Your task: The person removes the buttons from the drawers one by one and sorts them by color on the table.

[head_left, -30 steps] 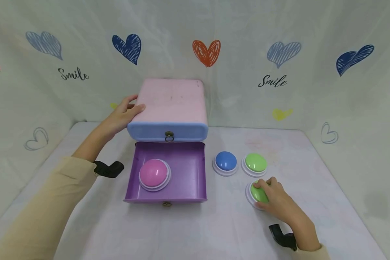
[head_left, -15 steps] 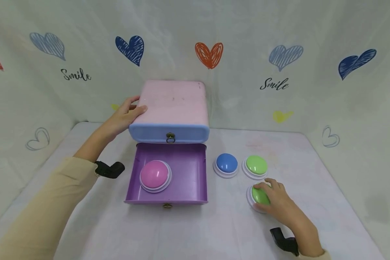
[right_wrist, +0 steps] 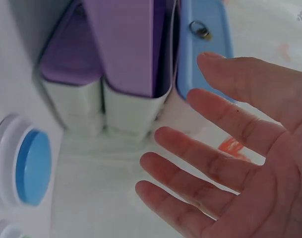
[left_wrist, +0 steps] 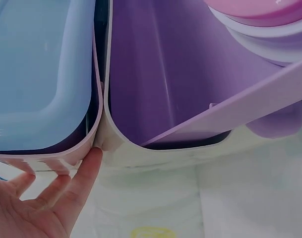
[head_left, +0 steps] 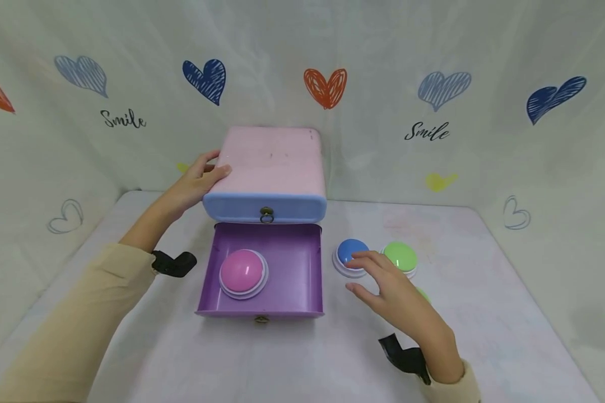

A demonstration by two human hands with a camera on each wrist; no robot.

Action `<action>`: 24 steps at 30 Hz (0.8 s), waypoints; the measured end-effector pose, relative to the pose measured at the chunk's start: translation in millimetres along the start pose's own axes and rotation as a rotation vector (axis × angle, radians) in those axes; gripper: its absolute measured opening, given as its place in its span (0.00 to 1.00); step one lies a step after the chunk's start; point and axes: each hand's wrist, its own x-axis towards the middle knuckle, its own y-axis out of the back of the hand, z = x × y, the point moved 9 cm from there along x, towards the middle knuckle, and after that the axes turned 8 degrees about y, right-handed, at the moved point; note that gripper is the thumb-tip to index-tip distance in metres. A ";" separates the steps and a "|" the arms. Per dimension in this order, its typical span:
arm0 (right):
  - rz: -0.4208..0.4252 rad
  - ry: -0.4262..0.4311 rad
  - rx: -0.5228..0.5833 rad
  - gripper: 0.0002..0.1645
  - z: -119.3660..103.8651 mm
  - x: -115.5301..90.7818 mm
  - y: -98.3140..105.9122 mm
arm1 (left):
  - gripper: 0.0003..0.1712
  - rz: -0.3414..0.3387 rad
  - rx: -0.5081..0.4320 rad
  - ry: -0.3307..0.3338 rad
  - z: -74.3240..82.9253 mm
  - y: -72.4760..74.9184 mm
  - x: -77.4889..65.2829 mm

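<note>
My left hand (head_left: 194,182) rests against the left side of the pink drawer unit (head_left: 272,159), thumb on its top edge. In the left wrist view its fingers (left_wrist: 77,191) look fairly straight, touching the unit's side. The purple drawer (head_left: 292,280) is pulled out, with a pink push button (head_left: 242,271) on a white base inside it. My right hand (head_left: 398,291) hovers with nothing in it, fingers spread near the blue push button (head_left: 350,250); its palm (right_wrist: 284,183) shows bare in the right wrist view. Whether a finger touches that button I cannot tell.
A green push button (head_left: 401,256) stands right of the blue one. Another green button (head_left: 423,294) is mostly hidden behind my right hand. Above the purple drawer, a blue drawer front (head_left: 292,207) with a ring pull is closed. A printed cloth (head_left: 373,145) hangs behind.
My right hand has left the nearer green button and moved left and up toward the blue one, fingers now opened out. My left hand stays on the drawer unit.
</note>
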 end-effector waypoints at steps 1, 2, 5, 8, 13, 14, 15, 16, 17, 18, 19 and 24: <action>0.000 0.010 0.010 0.20 -4.2 2.6 -0.5 | 0.43 0.001 0.000 -0.001 0.0 0.2 0.0; -0.004 0.021 0.021 0.20 -8.2 5.1 -1.9 | 0.43 0.003 -0.001 -0.004 0.2 0.5 0.0; -0.022 0.042 0.055 0.22 -19.5 12.2 -7.7 | 0.44 0.006 -0.001 -0.007 0.6 1.1 -0.3; -0.044 0.064 0.080 0.23 -31.0 19.7 -15.7 | 0.44 0.003 0.001 -0.006 0.3 0.7 -0.5; -0.074 0.132 0.096 0.27 -52.2 34.6 -31.1 | 0.44 -0.003 -0.003 -0.002 -0.8 0.2 -0.1; -0.081 0.143 0.100 0.28 -55.8 37.2 -34.7 | 0.44 -0.003 0.002 -0.001 -1.1 0.2 0.1; -0.087 0.149 0.105 0.29 -59.1 39.7 -38.1 | 0.44 -0.003 0.004 0.001 -1.5 0.2 0.2; -0.097 0.148 0.111 0.30 -61.7 42.0 -41.6 | 0.44 -0.004 0.006 0.002 -1.8 0.2 0.5; -0.106 0.142 0.116 0.30 -63.6 44.3 -45.0 | 0.44 -0.004 0.007 0.003 -2.0 0.3 0.6; -0.113 0.137 0.119 0.31 -65.5 46.5 -48.4 | 0.44 -0.004 0.008 0.002 -1.8 0.3 0.6; -0.121 0.126 0.122 0.31 -66.9 48.5 -51.6 | 0.45 -0.004 0.008 0.002 -1.6 0.4 0.6; -0.172 0.098 0.135 0.32 -76.9 58.4 -67.9 | 0.44 -0.010 0.014 -0.005 0.4 -0.2 -0.5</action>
